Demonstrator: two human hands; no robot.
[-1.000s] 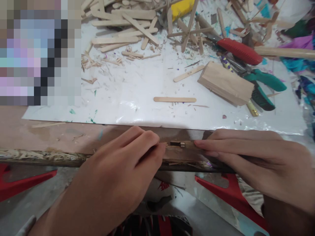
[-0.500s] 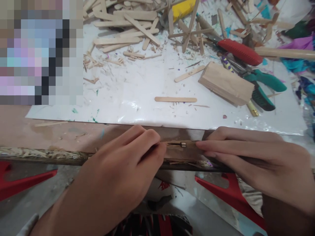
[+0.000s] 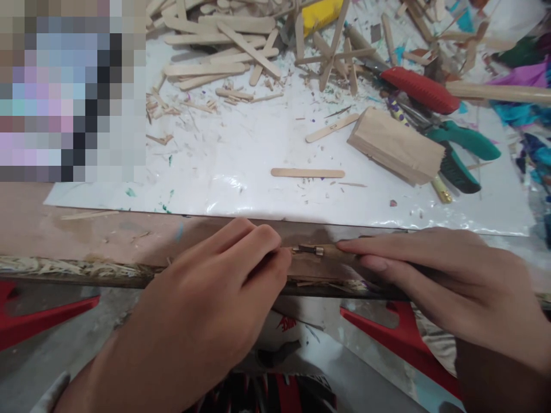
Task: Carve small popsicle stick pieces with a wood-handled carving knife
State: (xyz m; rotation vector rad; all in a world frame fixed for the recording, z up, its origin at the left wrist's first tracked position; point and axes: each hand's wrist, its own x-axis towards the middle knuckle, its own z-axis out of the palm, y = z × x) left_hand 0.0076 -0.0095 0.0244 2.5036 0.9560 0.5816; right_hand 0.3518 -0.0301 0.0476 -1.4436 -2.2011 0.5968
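Near the table's front edge, my right hand (image 3: 443, 275) grips a wooden-handled tool (image 3: 333, 250) with a metal collar and a short dark tip pointing left. My left hand (image 3: 224, 287) is closed in a pinch at the tool's tip. What its fingers hold is mostly hidden; a small piece of wood seems to show at the fingertips. Above the hands, a flat wooden stick (image 3: 307, 173) lies on the white sheet (image 3: 206, 155).
A wooden block (image 3: 396, 146) sits right of the stick, by green-handled pliers (image 3: 469, 143) and a red-handled tool (image 3: 419, 90). Piled craft sticks (image 3: 236, 26) lie at the back. Shavings (image 3: 86, 268) line the front edge. A pixelated patch covers the top left.
The tool in my right hand shows more of its handle, and its dark tip has turned slightly. My right fingers have shifted on it. The left hand is nearly unmoved.
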